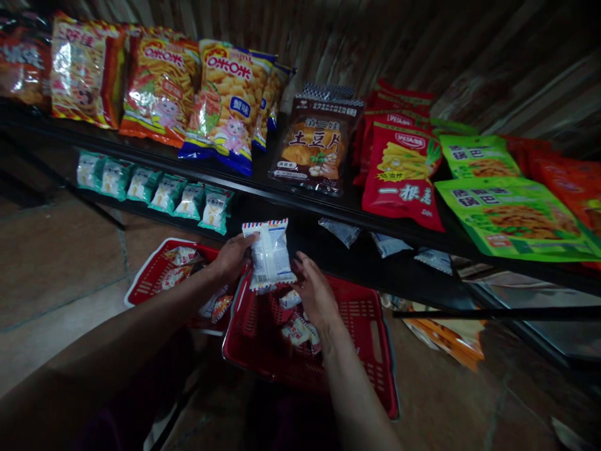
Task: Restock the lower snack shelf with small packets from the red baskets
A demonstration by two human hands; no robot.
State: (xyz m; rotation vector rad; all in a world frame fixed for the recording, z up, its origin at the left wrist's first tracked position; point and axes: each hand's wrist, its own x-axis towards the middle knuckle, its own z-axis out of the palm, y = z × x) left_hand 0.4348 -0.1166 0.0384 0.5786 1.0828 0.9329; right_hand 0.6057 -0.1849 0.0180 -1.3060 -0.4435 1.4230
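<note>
Both of my hands hold up a small white snack packet (269,254) with a red and blue striped top edge. My left hand (232,255) grips its left side with closed fingers. My right hand (313,293) touches its lower right edge, fingers curled. The packet hangs over a red plastic basket (366,332) on the floor that contains several small white and red packets. In front of the packet runs the lower black shelf (375,269).
A second red basket (153,272) with packets lies to the left on the tiled floor. A row of teal packets (154,191) sits on the lower shelf; white packets (389,243) lie further right. The upper shelf carries large snack bags (225,103).
</note>
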